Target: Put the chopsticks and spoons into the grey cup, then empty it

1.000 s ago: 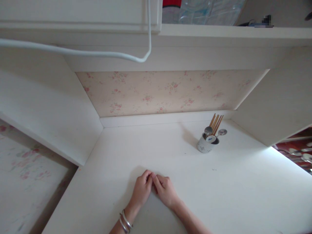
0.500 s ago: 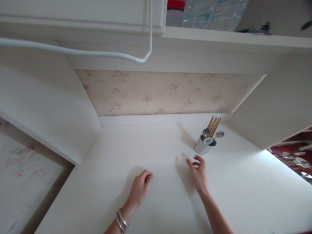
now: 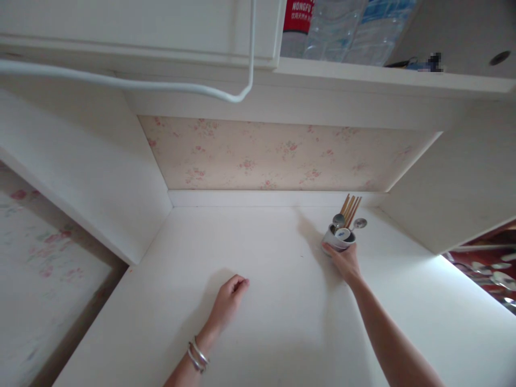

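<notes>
My right hand (image 3: 343, 259) is wrapped round the front of a white utensil holder (image 3: 329, 239), which stands at the back right of the white counter. Wooden chopsticks (image 3: 351, 208), a metal spoon (image 3: 360, 223), a second, darker metal spoon (image 3: 338, 220) and a white spoon (image 3: 343, 234) with a blue mark stick up out of the holder. My fingers cover most of its wall. Over the counter left of centre, my left hand (image 3: 230, 295) is curled into a loose fist with nothing visible in it; two silver bangles (image 3: 197, 355) circle that wrist.
A white cable (image 3: 181, 87) hangs across the upper left. Above, a shelf (image 3: 363, 72) carries clear water bottles (image 3: 342, 27). White panels (image 3: 451, 183) bound the counter (image 3: 258, 236) on both sides. Metal kitchenware (image 3: 500, 277) shows at the right edge.
My right hand has moved forward and right from the bare counter and closed round the utensil holder. My left hand stays in a fist, almost unmoved. The view has shifted slightly.
</notes>
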The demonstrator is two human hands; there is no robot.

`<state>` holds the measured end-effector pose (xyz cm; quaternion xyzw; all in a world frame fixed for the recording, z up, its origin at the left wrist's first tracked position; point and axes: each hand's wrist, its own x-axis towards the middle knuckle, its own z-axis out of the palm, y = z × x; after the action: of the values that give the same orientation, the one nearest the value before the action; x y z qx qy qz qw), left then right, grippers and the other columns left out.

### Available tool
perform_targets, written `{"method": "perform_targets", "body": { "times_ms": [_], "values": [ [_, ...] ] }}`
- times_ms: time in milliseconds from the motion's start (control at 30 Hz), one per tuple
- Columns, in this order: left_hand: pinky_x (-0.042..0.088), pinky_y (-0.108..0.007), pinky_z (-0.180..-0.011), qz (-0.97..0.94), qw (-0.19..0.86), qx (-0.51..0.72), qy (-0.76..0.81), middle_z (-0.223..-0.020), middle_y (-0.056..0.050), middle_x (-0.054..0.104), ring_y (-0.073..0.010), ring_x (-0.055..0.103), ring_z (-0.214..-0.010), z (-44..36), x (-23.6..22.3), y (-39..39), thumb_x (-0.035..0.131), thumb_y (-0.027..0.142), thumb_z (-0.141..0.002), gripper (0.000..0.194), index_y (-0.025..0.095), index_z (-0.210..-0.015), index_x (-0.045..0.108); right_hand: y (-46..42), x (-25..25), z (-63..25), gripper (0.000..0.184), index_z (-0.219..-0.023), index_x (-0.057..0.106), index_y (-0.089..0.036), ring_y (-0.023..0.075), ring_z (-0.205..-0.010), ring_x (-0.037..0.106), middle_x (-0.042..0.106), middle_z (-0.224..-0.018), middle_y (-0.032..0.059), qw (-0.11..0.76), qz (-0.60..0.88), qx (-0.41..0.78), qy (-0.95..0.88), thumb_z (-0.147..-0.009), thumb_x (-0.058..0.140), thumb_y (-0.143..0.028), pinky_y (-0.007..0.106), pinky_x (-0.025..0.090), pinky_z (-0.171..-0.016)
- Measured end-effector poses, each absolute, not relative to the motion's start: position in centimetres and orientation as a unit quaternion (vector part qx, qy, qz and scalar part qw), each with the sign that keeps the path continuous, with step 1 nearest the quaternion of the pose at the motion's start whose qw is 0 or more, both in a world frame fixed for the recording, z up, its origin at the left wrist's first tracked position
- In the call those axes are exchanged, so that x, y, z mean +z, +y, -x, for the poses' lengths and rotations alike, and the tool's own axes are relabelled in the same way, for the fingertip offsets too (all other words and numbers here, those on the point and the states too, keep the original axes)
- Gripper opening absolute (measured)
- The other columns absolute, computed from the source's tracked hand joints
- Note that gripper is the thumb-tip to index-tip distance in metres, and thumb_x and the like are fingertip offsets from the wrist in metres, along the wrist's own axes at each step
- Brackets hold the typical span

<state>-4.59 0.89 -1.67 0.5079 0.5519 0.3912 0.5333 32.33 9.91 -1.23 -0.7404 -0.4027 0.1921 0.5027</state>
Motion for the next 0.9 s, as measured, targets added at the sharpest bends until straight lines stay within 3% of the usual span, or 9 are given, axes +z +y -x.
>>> {"method": "perform_targets", "body": {
  "times_ms": [133,233,333,400,500,600,700,800,900],
  "values": [
    [0.016,-0.02,-0.04,-0.354,0.664,0.453,0.477,-0.056,0.009,0.038,-0.0043,0.024,-0.041,4.7,-0.8,2.0,0.064,0.043,-0.082,0.029,0.019,-0.072,0.052,8.2,-0.4,-30.3,0.075,-0.117,0.049,-0.013,0.0337,-0.103,0.06,0.063,-0.11,0.0175,0.484,0.729,0.244,-0.418,-0.059,0.079,-0.05,0.045,0.047,-0.084],
    [0.034,-0.017,-0.045,-0.247,0.707,0.534,0.392,-0.077,0.004,0.055,-0.0039,0.045,-0.05,4.3,0.2,3.0,0.069,0.038,-0.08,0.022,0.02,-0.09,0.06,4.8,0.2,-26.3,0.061,-0.108,0.056,-0.017,0.0277,-0.088,0.065,0.069,-0.097,0.0095,0.464,0.683,0.318,-0.465,-0.061,0.079,-0.048,0.038,0.051,-0.075],
    [0.053,-0.026,-0.068,-0.148,0.724,0.593,0.32,-0.104,-0.003,0.062,-0.0133,0.064,-0.079,3.7,0.7,3.9,0.069,0.034,-0.081,0.035,0.026,-0.114,0.06,0.5,0.9,-21.2,0.057,-0.115,0.054,-0.017,0.0245,-0.088,0.064,0.07,-0.097,0.0071,0.424,0.571,0.472,-0.52,-0.071,0.076,-0.045,0.036,0.05,-0.076],
    [0.055,-0.037,-0.08,-0.103,0.734,0.608,0.286,-0.119,-0.005,0.061,-0.0207,0.066,-0.096,3.3,0.9,4.2,0.066,0.037,-0.084,0.043,0.032,-0.125,0.055,-1.9,1.4,-18.1,0.056,-0.116,0.055,-0.016,0.0235,-0.089,0.062,0.069,-0.099,0.0066,0.379,0.524,0.545,-0.533,-0.071,0.076,-0.043,0.034,0.049,-0.076],
    [0.055,-0.05,-0.084,-0.053,0.746,0.602,0.281,-0.13,-0.006,0.057,-0.0284,0.065,-0.105,3.2,1.2,4.2,0.065,0.046,-0.083,0.053,0.038,-0.132,0.049,-3.7,2.4,-14.7,0.057,-0.113,0.058,-0.015,0.0211,-0.084,0.059,0.068,-0.095,0.004,0.284,0.512,0.579,-0.568,-0.066,0.079,-0.039,0.029,0.046,-0.069],
    [0.052,-0.061,-0.087,-0.005,0.754,0.585,0.298,-0.135,-0.006,0.055,-0.0347,0.062,-0.112,3.5,1.2,3.9,0.067,0.051,-0.08,0.058,0.04,-0.133,0.047,-3.6,3.8,-13.1,0.054,-0.11,0.06,-0.016,0.0195,-0.08,0.057,0.069,-0.092,0.002,0.203,0.528,0.559,-0.606,-0.064,0.08,-0.036,0.025,0.042,-0.063],
    [0.049,-0.065,-0.089,0.025,0.768,0.581,0.27,-0.134,-0.007,0.057,-0.0368,0.059,-0.118,4.0,1.0,3.6,0.066,0.051,-0.081,0.056,0.04,-0.132,0.047,-2.9,5.4,-12.7,0.049,-0.109,0.062,-0.017,0.0195,-0.078,0.058,0.07,-0.089,0.0013,0.163,0.533,0.548,-0.624,-0.067,0.077,-0.036,0.025,0.04,-0.062],
    [0.05,-0.062,-0.091,0.054,0.769,0.586,0.247,-0.128,-0.008,0.061,-0.034,0.061,-0.117,4.3,0.6,3.6,0.065,0.048,-0.084,0.047,0.036,-0.127,0.051,-2.4,6.3,-12.7,0.045,-0.11,0.063,-0.017,0.0204,-0.08,0.06,0.071,-0.09,0.0016,0.146,0.518,0.57,-0.62,-0.071,0.074,-0.037,0.026,0.042,-0.064],
    [0.054,-0.052,-0.089,0.091,0.751,0.597,0.267,-0.114,-0.006,0.067,-0.0263,0.068,-0.104,4.3,0.2,3.7,0.065,0.043,-0.085,0.035,0.032,-0.117,0.057,-2.3,6.4,-12.8,0.041,-0.107,0.065,-0.015,0.0212,-0.082,0.059,0.07,-0.091,0.003,0.14,0.506,0.602,-0.602,-0.074,0.07,-0.04,0.027,0.041,-0.066]
  ]
}}
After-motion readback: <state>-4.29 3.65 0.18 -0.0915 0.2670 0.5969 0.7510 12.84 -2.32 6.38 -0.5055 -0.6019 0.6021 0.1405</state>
